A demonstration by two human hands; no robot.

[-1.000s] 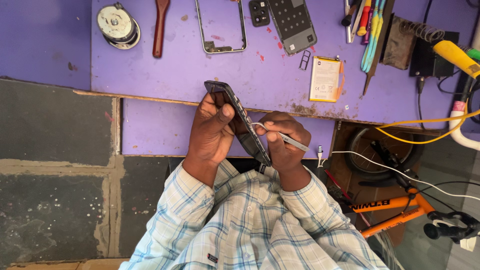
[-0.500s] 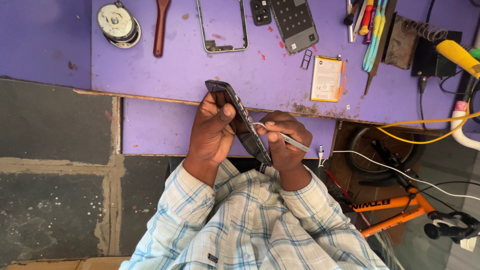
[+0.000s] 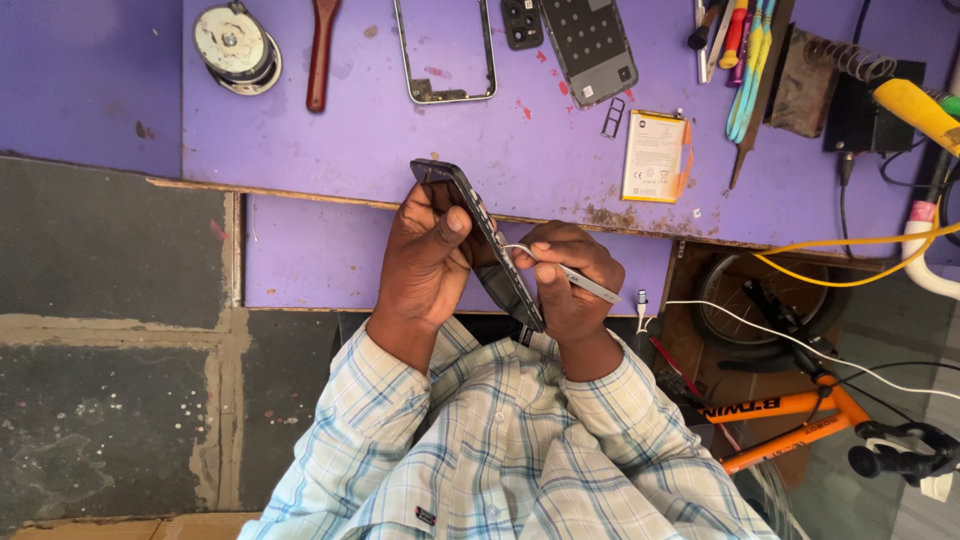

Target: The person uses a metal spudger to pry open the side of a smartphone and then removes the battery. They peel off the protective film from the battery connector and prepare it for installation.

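Note:
My left hand point(image 3: 425, 265) grips a dark phone body point(image 3: 480, 235), held on edge and tilted, just in front of the purple workbench point(image 3: 400, 140). My right hand point(image 3: 572, 285) holds metal tweezers point(image 3: 565, 270) with their tips at the phone's side edge. Both forearms wear a light checked shirt. What the tweezer tips touch is too small to tell.
On the bench lie a round metal part point(image 3: 235, 45), a wooden-handled tool point(image 3: 320, 50), a phone frame point(image 3: 445, 50), a phone back plate point(image 3: 592, 45), a battery point(image 3: 655, 155), screwdrivers point(image 3: 735, 45) and a yellow-handled iron point(image 3: 915, 105). An orange bicycle point(image 3: 800, 420) and cables lie at right.

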